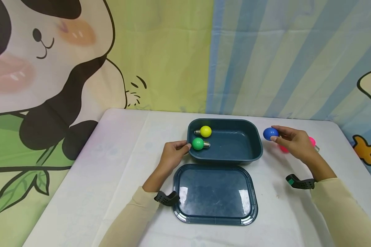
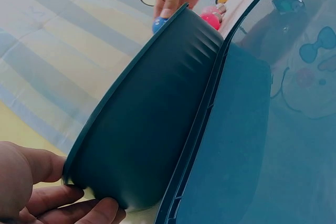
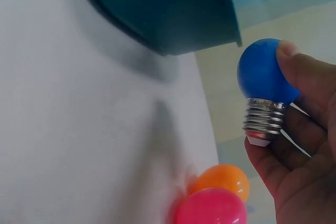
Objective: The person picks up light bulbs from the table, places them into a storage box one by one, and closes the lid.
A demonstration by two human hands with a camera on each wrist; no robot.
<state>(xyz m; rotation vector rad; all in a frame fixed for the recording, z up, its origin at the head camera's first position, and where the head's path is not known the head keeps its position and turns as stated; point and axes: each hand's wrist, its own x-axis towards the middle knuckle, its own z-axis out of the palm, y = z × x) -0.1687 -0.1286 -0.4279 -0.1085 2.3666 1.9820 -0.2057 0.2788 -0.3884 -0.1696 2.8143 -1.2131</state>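
Observation:
My right hand [image 1: 295, 142] pinches a blue light bulb [image 1: 270, 133] just off the right end of a dark teal plastic box [image 1: 232, 140]. In the right wrist view the thumb lies on the bulb's blue globe [image 3: 262, 69], and its silver screw base points down toward the fingers. At the box's left end, my left hand [image 1: 173, 156] grips the rim, with the thumb at the edge and fingers underneath in the left wrist view. Inside the box, at its left side, lie a yellow bulb [image 1: 205, 131] and a green bulb [image 1: 198, 144].
A matching teal lid [image 1: 214, 193] lies flat in front of the box. Pink bulbs [image 1: 312, 141] rest on the white table [image 1: 142, 151] under and behind my right hand; an orange bulb [image 3: 223, 179] shows beside a pink one. A printed cloth [image 1: 160, 55] hangs behind the table.

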